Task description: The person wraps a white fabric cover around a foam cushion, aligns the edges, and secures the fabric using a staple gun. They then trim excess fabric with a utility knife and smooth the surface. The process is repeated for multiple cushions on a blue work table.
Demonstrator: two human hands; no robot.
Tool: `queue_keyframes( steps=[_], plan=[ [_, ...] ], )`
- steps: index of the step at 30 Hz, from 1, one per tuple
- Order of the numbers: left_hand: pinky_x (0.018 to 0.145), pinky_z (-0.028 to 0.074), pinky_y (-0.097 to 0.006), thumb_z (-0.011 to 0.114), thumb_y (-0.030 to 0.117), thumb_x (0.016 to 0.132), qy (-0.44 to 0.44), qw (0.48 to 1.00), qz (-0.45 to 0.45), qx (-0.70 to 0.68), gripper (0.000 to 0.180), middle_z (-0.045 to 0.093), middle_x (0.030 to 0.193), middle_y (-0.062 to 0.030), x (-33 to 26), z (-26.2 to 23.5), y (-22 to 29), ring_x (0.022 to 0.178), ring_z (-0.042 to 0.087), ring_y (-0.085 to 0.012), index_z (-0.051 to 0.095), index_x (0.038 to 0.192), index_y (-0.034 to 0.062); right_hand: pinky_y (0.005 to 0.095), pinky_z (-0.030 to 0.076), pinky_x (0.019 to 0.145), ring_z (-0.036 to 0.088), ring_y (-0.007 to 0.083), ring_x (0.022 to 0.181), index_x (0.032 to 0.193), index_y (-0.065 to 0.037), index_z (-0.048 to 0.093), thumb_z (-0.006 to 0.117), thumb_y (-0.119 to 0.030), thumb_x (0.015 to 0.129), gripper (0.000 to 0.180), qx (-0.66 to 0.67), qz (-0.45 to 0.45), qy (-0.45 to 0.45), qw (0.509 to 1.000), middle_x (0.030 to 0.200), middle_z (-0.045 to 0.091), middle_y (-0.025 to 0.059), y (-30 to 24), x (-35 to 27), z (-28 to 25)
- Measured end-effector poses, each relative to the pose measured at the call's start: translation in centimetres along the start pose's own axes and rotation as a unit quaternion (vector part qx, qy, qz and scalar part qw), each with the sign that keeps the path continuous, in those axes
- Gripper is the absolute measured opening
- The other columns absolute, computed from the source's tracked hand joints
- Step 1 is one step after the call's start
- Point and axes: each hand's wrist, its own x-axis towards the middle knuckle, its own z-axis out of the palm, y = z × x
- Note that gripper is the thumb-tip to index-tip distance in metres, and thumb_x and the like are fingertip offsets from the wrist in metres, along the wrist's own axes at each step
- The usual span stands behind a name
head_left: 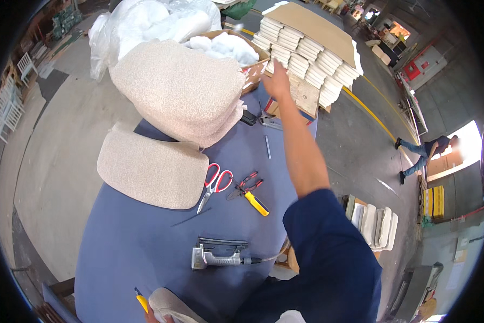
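Note:
At the lower edge, my left hand (151, 316) is partly cut off. It grips a beige fabric-covered pad (169, 302) and a yellow-handled tool (142, 302) with a dark tip, whose exact kind I cannot make out. My right hand (277, 82) reaches to the table's far end with fingers apart, beside a cardboard box (256, 74) of white stuffing (223, 48). Mid-table lie red-handled scissors (216, 180), red-and-black pliers (246, 185) and a yellow-handled screwdriver (257, 204). Closer in is a silver staple gun (215, 257) with its hose attached.
Beige fabric-covered pads (180, 89) are stacked at the table's far left, with a single pad (153, 167) in front. Piled white padded pieces (306, 54) stand beyond my right hand. A person (433, 151) walks at right. White chairs (6, 116) stand at far left.

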Motion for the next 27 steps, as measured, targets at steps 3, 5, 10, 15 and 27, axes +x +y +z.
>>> queue_keyframes(
  steps=[3,5,10,15,27],
  plan=[
    [0.106,0.048,-0.047,0.078,0.011,0.083,0.042,0.996,0.067,-0.029,0.062,0.064,0.134,-0.0261,-0.8,-0.1,0.8,0.123,0.062,-0.0428,0.059,0.14,-0.0003,0.0418,0.053,0.094,0.068,0.0355,0.104,0.116,0.002,0.071,0.07,-0.021,0.095,0.031,0.144,-0.012,0.137,0.98,0.113,0.072,0.0213,1.2,-12.3,-2.7],
    [0.106,0.048,-0.047,0.078,0.012,0.084,0.048,0.994,0.076,-0.058,0.06,0.065,0.133,-0.0256,-1.0,-0.1,0.9,0.121,0.063,-0.0429,0.06,0.14,-0.0005,0.0359,0.051,0.068,0.063,0.0162,0.072,0.085,0.001,0.065,0.068,-0.02,0.099,0.025,0.184,0.109,0.09,0.973,0.074,0.067,0.0096,1.2,-21.5,-5.4],
    [0.104,0.049,-0.049,0.079,0.019,0.087,0.07,0.995,0.058,-0.033,0.059,0.066,0.132,-0.0238,0.2,0.6,1.5,0.118,0.064,-0.0425,0.061,0.141,0.0036,0.0377,0.057,0.082,0.072,0.0202,0.087,0.117,-0.006,0.07,0.077,-0.035,0.093,0.038,0.355,0.186,-0.399,0.825,0.096,0.075,0.0093,-15.2,-43.7,-6.3],
    [0.1,0.053,-0.043,0.069,-0.001,0.083,0.111,0.939,-0.023,-0.325,0.052,0.072,0.123,-0.0206,1.5,1.9,-0.7,0.111,0.07,-0.0315,0.063,0.134,-0.0066,0.0446,0.042,0.115,0.054,0.0376,0.136,0.15,-0.005,0.048,0.079,-0.046,0.088,0.081,0.454,-0.103,-0.517,0.718,0.148,0.054,0.0234,-29.5,-58.2,-3.8],
    [0.105,0.049,-0.047,0.071,0.032,0.09,0.046,0.969,0.185,-0.157,0.062,0.065,0.129,-0.0272,2.4,-0.2,-7.4,0.119,0.063,-0.0444,0.057,0.141,-0.0015,0.0423,0.056,0.092,0.072,0.0364,0.104,0.131,-0.008,0.067,0.08,-0.04,0.086,0.057,0.383,-0.07,-0.517,0.762,0.116,0.074,0.0177,-34.1,-60.1,-4.1]
  ],
)
